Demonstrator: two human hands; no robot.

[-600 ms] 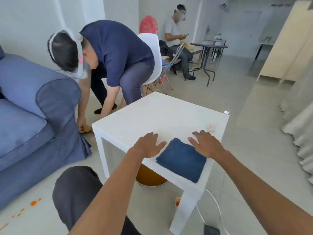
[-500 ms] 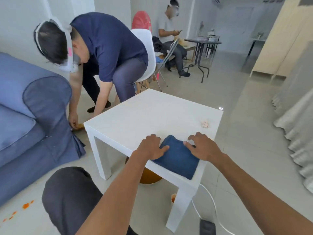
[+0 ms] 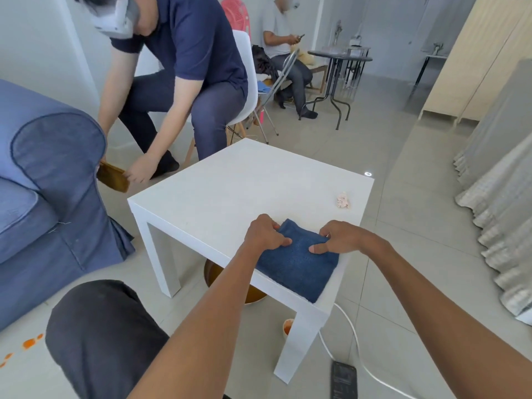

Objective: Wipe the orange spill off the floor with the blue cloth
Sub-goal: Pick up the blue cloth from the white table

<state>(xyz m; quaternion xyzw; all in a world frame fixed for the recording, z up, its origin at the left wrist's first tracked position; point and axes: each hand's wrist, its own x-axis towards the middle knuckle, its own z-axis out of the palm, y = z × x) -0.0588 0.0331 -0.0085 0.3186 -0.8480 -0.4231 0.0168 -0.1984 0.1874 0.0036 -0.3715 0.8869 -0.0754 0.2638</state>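
Since half a second ago, both hands have curled from resting at the edges of the blue cloth (image 3: pixel 296 263) to pinching it, and the person in navy beyond the counter has lifted a brown brush off the floor.

The left hand (image 3: pixel 263 234) grips the cloth's far left corner, thumb on top. The right hand (image 3: pixel 342 237) grips the far right corner the same way. The folded cloth lies on the near right corner of the white counter (image 3: pixel 230 194), its near edge at the counter's lip.

Risks, as I judge them: lifted by two corners, the cloth may fall open and trail, or slip off the counter's edge. The orange spill (image 3: pixel 28 342) sits on the floor well left of the counter, past the wearer's dark-clad knee (image 3: pixel 103 332), so the reach is awkward. A small cup of orange liquid (image 3: pixel 288 326) stands on the floor beside the counter's near leg, and a white cable (image 3: pixel 354 341) and a dark phone (image 3: pixel 343 380) lie near it; a careless move could tip the cup or snag the cable.

The floor is pale glossy tile. A blue sofa (image 3: pixel 49 180) stands left of the counter, grey curtains to its right, and a second seated person far beyond it.
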